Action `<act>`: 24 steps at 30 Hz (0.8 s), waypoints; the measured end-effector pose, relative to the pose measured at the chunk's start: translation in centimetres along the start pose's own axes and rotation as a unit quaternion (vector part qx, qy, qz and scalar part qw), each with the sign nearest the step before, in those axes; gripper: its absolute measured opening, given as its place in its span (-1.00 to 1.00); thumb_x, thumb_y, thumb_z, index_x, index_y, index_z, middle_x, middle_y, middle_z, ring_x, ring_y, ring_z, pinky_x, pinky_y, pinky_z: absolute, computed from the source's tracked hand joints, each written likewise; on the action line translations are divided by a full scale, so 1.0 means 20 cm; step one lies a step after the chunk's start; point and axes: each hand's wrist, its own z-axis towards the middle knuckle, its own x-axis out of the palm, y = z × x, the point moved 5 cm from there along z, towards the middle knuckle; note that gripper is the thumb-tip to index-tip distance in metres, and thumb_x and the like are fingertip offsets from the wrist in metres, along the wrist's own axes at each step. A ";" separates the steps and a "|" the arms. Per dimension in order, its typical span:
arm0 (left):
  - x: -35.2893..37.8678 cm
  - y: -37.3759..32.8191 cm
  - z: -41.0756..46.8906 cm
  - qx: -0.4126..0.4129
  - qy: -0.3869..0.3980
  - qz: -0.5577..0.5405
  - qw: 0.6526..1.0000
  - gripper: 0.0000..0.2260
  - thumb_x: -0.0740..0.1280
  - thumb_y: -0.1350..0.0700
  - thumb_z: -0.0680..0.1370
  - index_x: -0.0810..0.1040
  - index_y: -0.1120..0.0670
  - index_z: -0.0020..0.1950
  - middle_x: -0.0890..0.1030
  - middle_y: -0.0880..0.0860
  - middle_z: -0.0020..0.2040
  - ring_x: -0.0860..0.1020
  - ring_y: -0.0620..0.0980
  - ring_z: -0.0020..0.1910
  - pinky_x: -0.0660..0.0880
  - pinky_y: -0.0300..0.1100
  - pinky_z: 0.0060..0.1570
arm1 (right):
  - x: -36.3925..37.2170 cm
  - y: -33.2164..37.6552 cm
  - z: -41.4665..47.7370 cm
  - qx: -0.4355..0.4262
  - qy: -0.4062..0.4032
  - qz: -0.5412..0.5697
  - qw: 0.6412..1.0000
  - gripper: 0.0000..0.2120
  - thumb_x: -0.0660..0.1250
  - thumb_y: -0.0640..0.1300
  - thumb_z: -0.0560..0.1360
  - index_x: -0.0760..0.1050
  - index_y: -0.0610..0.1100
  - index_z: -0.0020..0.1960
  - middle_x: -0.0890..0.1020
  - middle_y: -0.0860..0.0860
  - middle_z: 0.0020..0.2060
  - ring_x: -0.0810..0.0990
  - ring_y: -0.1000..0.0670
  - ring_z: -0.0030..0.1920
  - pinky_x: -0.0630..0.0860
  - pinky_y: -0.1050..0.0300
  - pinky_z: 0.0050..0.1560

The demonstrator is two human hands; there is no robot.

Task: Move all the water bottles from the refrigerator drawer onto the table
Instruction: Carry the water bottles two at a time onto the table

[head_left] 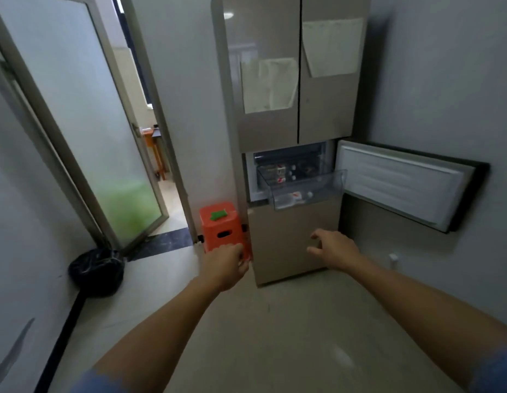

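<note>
A tall beige refrigerator (292, 80) stands ahead with its middle compartment door (402, 182) swung open to the right. A clear plastic drawer (300, 191) is pulled out of that compartment. Inside lie water bottles (296, 197) with red-and-white labels and white caps, and more bottles (280, 173) sit further back. My left hand (226, 265) is stretched forward below and left of the drawer, fingers loosely curled, holding nothing. My right hand (334, 248) reaches forward under the drawer with fingers spread and empty. Both hands are well short of the drawer.
An orange plastic stool (222, 225) stands against the refrigerator's left side. A black rubbish bag (97, 272) sits on the floor at the left wall. A frosted glass door (85, 123) stands open onto another room. A white wall is at the right.
</note>
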 end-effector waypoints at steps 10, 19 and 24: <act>0.29 -0.18 0.97 0.057 0.043 0.028 0.997 -0.86 0.26 -0.03 0.51 0.47 0.02 -0.07 0.58 0.00 -0.08 0.56 0.04 -0.12 0.55 -0.01 -0.09 | -0.06 -0.54 0.77 0.067 -0.006 0.012 0.998 -0.55 0.30 0.14 0.53 0.41 -0.03 0.35 0.60 -0.03 0.13 0.59 -0.05 0.06 0.56 -0.03 0.06; 0.43 -0.38 1.82 0.041 0.024 0.018 0.999 -0.88 0.26 -0.03 0.54 0.48 0.00 -0.04 0.58 -0.01 -0.06 0.55 -0.02 -0.11 0.55 -0.06 -0.08 | -0.24 -0.96 1.62 0.055 0.000 0.011 0.998 -0.55 0.29 0.13 0.54 0.41 -0.04 0.35 0.59 -0.06 0.16 0.58 -0.08 0.11 0.52 0.05 0.03; 0.51 -0.34 2.16 0.023 0.029 0.009 0.999 -0.85 0.25 -0.05 0.54 0.49 -0.01 0.01 0.59 -0.01 -0.03 0.57 -0.02 -0.09 0.56 -0.04 -0.06 | -0.26 -1.05 1.98 0.044 0.021 0.016 0.999 -0.56 0.30 0.13 0.54 0.41 -0.05 0.34 0.60 -0.07 0.14 0.57 -0.08 0.09 0.52 0.06 0.03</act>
